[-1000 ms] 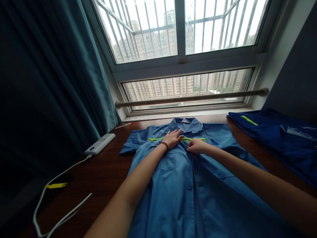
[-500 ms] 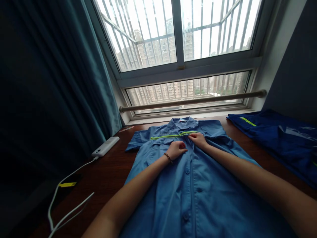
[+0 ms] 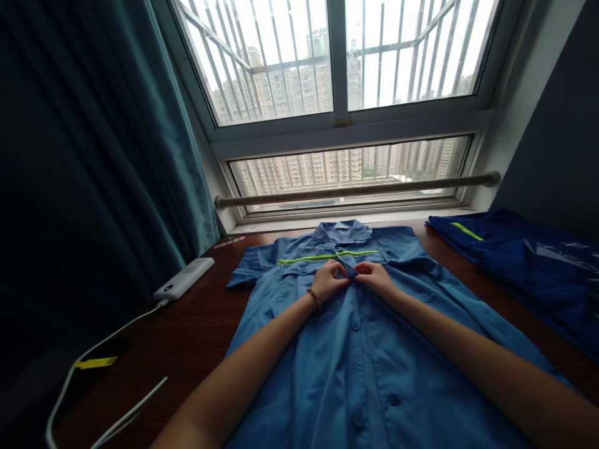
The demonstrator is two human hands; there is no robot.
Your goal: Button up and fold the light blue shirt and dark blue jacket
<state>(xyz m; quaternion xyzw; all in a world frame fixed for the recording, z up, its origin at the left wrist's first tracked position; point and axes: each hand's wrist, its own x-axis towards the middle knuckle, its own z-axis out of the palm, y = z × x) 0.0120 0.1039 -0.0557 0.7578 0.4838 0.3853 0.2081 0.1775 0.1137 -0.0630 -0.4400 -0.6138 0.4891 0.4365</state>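
Observation:
A blue short-sleeved work shirt (image 3: 322, 355) lies face up on the dark wooden surface, collar toward the window. A yellow-green stripe crosses its chest, and buttons run down the front opening. My left hand (image 3: 329, 280), with a beaded bracelet at the wrist, pinches the front edge of the shirt just below the stripe. Close beside it, my right hand (image 3: 374, 279) pinches the other side of the front edge. Between the fingertips the cloth is slightly raised; whether a button is there is hidden.
A folded darker blue garment (image 3: 505, 255) lies at the right. On the left are a white power bank (image 3: 185, 279) with a white cable (image 3: 112, 333) and a yellow strip (image 3: 96, 362). A rail (image 3: 355, 190) crosses the window; a curtain (image 3: 154, 143) hangs left.
My right hand has moved slightly down from the stripe, and my left hand now grips the shirt's edge beside it. The cloth between them has lifted. The view has shifted slightly.

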